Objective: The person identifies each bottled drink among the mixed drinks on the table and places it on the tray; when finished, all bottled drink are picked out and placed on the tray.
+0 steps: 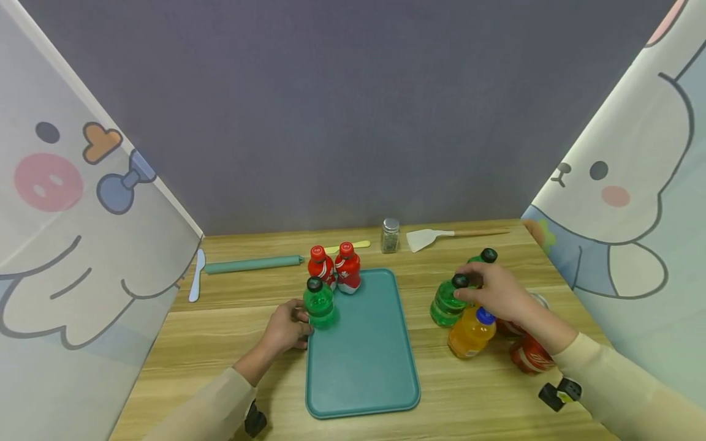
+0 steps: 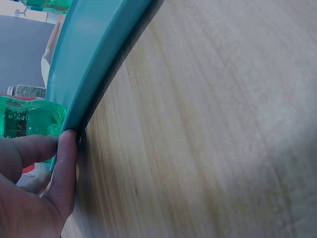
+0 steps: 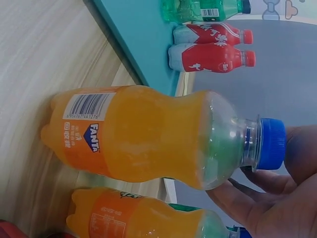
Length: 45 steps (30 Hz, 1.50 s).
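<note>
At the left edge of a teal tray, my left hand pinches the rim between thumb and fingers; the left wrist view shows this hand close up. Beside it on the tray stands a green soda bottle, in front of two red-labelled bottles. To the right of the tray, my right hand grips another green soda bottle around its black cap. An orange Fanta bottle stands just in front, hiding most of that grip in the right wrist view.
A second orange bottle, a further green bottle and red cans stand around the right hand. Along the back lie a rolling pin, a spatula and pale knives, with a glass shaker upright. Walls enclose the table.
</note>
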Available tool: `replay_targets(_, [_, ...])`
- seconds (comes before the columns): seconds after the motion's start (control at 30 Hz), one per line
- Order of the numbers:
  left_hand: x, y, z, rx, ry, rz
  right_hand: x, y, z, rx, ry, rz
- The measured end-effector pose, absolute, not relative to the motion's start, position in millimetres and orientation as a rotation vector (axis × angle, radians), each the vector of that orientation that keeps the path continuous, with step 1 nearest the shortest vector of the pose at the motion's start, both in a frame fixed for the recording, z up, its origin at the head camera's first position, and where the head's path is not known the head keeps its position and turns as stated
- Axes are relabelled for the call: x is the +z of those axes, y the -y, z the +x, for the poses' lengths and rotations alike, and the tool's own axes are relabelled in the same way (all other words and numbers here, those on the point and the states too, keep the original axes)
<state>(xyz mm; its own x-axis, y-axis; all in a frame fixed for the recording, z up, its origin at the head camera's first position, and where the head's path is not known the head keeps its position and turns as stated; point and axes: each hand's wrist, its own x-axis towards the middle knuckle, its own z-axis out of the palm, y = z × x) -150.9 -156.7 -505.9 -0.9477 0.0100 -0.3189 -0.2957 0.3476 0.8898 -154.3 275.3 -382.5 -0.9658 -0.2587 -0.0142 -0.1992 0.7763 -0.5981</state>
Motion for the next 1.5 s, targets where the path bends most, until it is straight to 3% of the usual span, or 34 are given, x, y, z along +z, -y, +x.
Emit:
replay_targets(0.8, [-506.2,156.3,-148.1,1.619,-2.369,-0.241,-386.0,-272.8,-152.8,-0.977,-2.964,-0.38])
replay_targets(1.5, [-503.3,157.4,-146.5,1.627,-2.366,-0.236,-340.9,-238.2,-136.9,-1.337,-2.796,-0.461])
